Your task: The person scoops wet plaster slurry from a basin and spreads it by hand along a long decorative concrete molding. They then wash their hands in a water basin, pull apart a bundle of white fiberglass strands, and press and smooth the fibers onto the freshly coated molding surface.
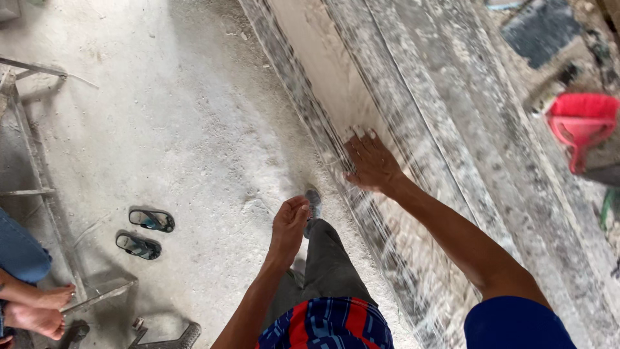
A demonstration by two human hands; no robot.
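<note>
the right hand (371,161) lies flat, fingers spread and open, palm down on the pale inner face of a long dusty slab (413,129) that runs from the top of the view down to the lower right. it grips nothing; it only presses on the surface near the slab's left edge. the left hand (289,223) hangs free over the floor, fingers curled loosely inward, and it seems to hold nothing, though the inside of the curl is hidden.

the slab's ridged bands are streaked grey and white, and the view is blurred there, so i cannot tell whether the surface is wet, dusty or part cleaned. as a judgement, the work on the slab looks to be at a checking or bracing point: the hand is on the stone, no tool shows in either hand, and nothing marks a finished stretch from an unfinished one.

as for containers, a red dustpan (581,126) lies beyond the slab's right edge, well apart from both hands; what is in it cannot be made out. no other vessel shows.

on the dusty floor (194,129), left of the slab, a pair of sandals (145,232) lies side by side. a metal frame (39,187) stands at the left edge, with another person's bare feet (39,310) beside it.
</note>
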